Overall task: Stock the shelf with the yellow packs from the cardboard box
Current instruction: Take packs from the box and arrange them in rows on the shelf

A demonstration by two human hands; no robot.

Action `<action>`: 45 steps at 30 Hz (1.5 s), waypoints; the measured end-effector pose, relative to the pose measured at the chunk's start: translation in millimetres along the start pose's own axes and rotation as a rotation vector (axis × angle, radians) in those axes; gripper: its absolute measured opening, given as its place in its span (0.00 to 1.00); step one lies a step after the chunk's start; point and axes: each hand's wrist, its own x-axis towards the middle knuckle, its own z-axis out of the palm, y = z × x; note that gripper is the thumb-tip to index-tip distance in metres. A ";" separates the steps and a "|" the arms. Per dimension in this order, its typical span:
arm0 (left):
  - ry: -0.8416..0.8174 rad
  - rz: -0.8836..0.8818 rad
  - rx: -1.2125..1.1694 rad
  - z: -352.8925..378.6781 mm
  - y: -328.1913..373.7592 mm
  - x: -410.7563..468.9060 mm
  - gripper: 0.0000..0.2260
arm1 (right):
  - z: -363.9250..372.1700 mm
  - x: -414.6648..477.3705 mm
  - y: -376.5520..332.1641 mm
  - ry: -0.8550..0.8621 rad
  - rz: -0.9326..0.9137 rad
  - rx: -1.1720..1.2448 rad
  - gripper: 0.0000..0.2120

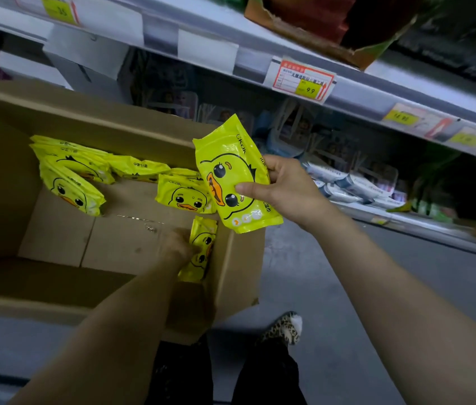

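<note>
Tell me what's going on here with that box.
A person is restocking. Their right hand holds one yellow pack above the cardboard box, near the shelf. Their left hand is down inside the box on a second pack by its right wall; grip unclear. Several more packs lie in the box.

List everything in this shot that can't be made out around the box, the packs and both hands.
Head view:
- Left hand: fingers blurred and dim against the upright pack in the cardboard box; grip unclear.
- Right hand: fingers behind the held pack hidden by it.
- Stacked packs: overlap, count unclear.
- Shelf goods: dark, blurred.
- Right price tags: blurred, unreadable.
</note>
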 end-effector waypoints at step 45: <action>-0.325 1.006 -0.250 50.9 583.7 -529.6 0.11 | -500.6 -408.4 -79.9 0.747 -0.550 0.025 0.16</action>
